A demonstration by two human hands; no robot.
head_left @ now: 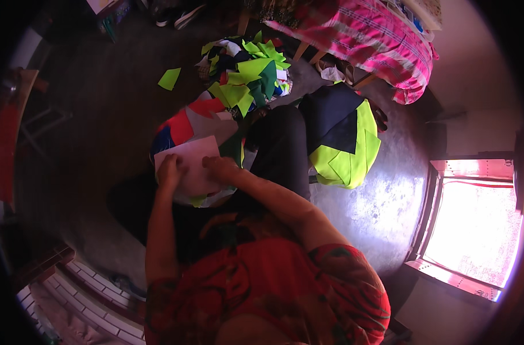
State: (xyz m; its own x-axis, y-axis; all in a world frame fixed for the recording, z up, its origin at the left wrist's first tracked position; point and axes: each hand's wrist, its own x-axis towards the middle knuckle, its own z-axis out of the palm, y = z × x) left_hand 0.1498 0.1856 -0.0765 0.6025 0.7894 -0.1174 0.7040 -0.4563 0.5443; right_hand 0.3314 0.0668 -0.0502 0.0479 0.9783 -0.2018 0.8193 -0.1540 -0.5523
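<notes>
A pale, flat, square-cornered sheet (194,150) lies across my lap side, held between both hands; whether it is cloth or paper I cannot tell. My left hand (170,172) grips its left part, fingers bent. Over its right part, my right hand (220,170) is closed with the fingertips on the sheet. Beneath and beyond the sheet is a bundle of cloth pieces in red (207,106), grey (207,127) and blue. Some yellow-green cloth shows below the sheet's lower edge.
A heap of yellow-green and dark green cloth scraps (250,72) lies ahead on the floor, with one loose yellow-green scrap (169,79) to its left. Black and yellow-green cloth (348,155) sits right of my knee. A pink plaid cloth (382,43) drapes furniture; a bright window (472,230) is at right.
</notes>
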